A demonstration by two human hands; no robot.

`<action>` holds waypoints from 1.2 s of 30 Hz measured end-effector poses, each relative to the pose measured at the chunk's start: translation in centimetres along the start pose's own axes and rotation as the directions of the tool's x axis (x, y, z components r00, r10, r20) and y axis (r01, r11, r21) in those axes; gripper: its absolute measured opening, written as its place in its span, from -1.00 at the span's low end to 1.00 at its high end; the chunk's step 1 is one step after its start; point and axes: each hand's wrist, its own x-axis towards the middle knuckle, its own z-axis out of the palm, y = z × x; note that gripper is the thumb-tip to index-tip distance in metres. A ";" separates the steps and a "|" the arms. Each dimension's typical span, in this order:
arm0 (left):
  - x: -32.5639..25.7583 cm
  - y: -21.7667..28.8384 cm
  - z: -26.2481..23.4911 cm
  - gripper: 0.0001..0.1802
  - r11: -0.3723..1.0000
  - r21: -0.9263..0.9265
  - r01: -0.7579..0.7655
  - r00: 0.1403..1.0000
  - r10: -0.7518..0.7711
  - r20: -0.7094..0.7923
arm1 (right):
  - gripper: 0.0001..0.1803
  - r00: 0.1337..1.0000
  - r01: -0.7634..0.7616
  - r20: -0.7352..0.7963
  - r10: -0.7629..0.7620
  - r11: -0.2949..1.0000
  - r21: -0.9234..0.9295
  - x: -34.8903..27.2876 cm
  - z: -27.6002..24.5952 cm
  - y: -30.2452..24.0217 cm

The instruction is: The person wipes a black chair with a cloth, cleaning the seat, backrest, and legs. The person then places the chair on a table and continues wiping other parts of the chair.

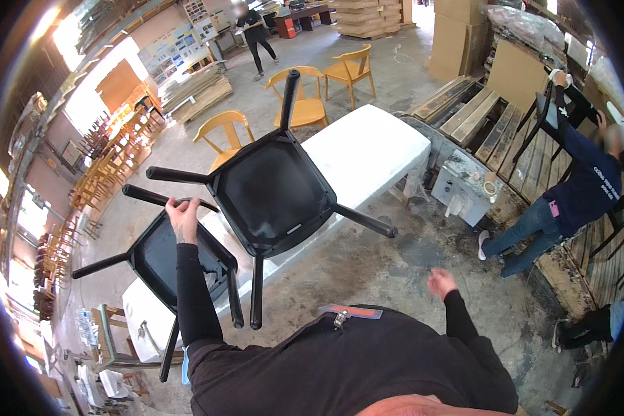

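Observation:
Two black chairs lie upside down on a long white padded table (378,149), legs pointing up. My left hand (182,217) grips the top rail of the nearer black chair (161,256) at the left. The second black chair (274,194) rests beside it toward the middle, its seat underside facing me. My right hand (440,283) hangs free over the concrete floor at the right, fingers loosely apart, holding nothing. Both my arms wear black sleeves.
Several yellow wooden chairs (305,97) stand beyond the table. A person in dark blue (575,194) lifts a black chair at the right by wooden pallets (475,114). Another person (256,35) walks far back. Cardboard boxes (457,35) and stacked chairs line the edges.

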 end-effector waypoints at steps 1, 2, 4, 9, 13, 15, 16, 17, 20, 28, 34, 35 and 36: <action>0.7 0.6 -0.1 -0.01 0.998 0.001 0.069 0.994 -0.069 -0.087 | -0.71 0.997 0.028 0.075 -0.029 1.000 0.010 1.0 1.4 -2.8; 1.3 1.1 0.0 0.07 0.996 -0.007 0.084 0.984 -0.084 -0.154 | -0.70 0.984 0.045 0.173 -0.039 0.998 -0.035 1.7 2.7 -5.6; 2.4 1.6 0.1 0.12 0.999 -0.025 0.030 0.977 -0.035 -0.210 | -0.67 0.944 0.080 0.326 -0.048 0.993 -0.086 2.6 6.0 -10.6; 5.9 0.9 1.7 0.01 0.996 -0.060 0.063 0.976 -0.074 -0.206 | -0.48 0.829 0.100 0.551 0.093 0.946 -0.309 4.7 14.6 -18.6; 9.3 -1.6 3.8 -0.38 0.979 -0.206 -0.009 0.983 -0.029 -0.181 | -0.45 0.718 0.129 0.640 0.274 0.851 -0.509 7.5 21.3 -20.5; 11.2 -3.1 4.9 -0.63 0.969 -0.239 -0.062 0.974 0.006 -0.227 | -0.45 0.686 0.080 0.600 0.412 0.776 -0.625 8.8 24.2 -20.7; 12.1 -3.8 5.4 -0.66 0.952 -0.270 -0.143 0.975 0.088 -0.205 | -0.45 0.592 0.045 0.664 0.456 0.804 -0.593 9.3 25.5 -20.7; 12.8 -4.5 6.0 -0.70 0.956 -0.283 -0.080 0.976 0.017 -0.217 | -0.45 0.596 -0.042 0.604 0.529 0.772 -0.635 9.9 26.6 -20.6; 14.3 -6.2 7.5 -0.79 0.924 -0.334 -0.187 0.970 0.119 -0.214 | -0.44 0.500 -0.130 0.675 0.543 0.817 -0.561 11.5 29.8 -20.0; 14.8 -7.6 9.8 -0.87 0.772 -0.572 -0.276 0.943 0.102 -0.318 | -0.77 0.521 -0.326 0.523 0.674 0.724 -0.608 16.6 36.2 -18.1; 14.6 -7.6 10.0 -0.88 0.694 -0.666 -0.274 0.916 -0.023 -0.402 | -0.85 0.682 -0.111 0.556 0.475 0.819 -0.563 17.4 35.8 -18.5; 14.6 -7.4 10.0 -0.88 0.701 -0.688 -0.189 0.903 -0.150 -0.402 | -0.86 0.709 -0.109 0.512 0.485 0.793 -0.600 17.4 35.5 -18.9; 14.5 -7.2 10.1 -0.89 0.730 -0.658 -0.184 0.898 -0.147 -0.414 | -0.86 0.675 -0.126 0.557 0.483 0.820 -0.559 17.3 35.2 -19.2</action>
